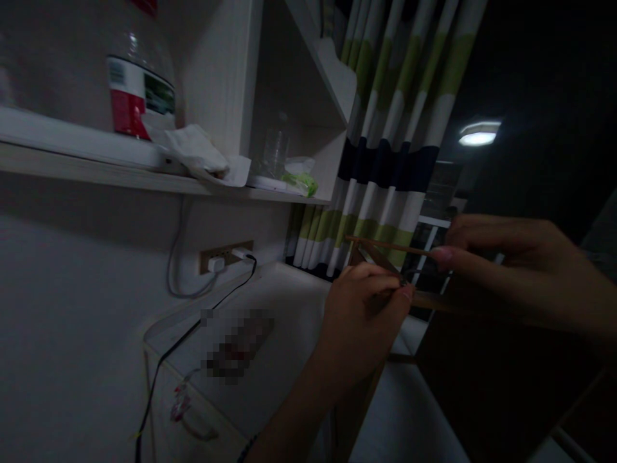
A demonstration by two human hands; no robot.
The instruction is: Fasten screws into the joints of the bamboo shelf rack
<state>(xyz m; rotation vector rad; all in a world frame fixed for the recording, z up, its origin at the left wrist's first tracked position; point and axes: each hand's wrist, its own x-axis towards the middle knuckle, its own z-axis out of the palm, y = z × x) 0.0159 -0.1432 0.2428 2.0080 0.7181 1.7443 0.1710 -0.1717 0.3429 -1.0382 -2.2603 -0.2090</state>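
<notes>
The right hand (511,263) has thumb and fingers pinched on a thin stick (385,244), its far end before the striped curtain (390,164); so slight a hold could let it twist or drop. Just below, the left hand's (364,305) fingers bunch together (I can't tell around what), and in this gloom might get poked.

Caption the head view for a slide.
Right hand pinching one end of a thin brown strip, left hand nearby, striped curtain behind.
</notes>
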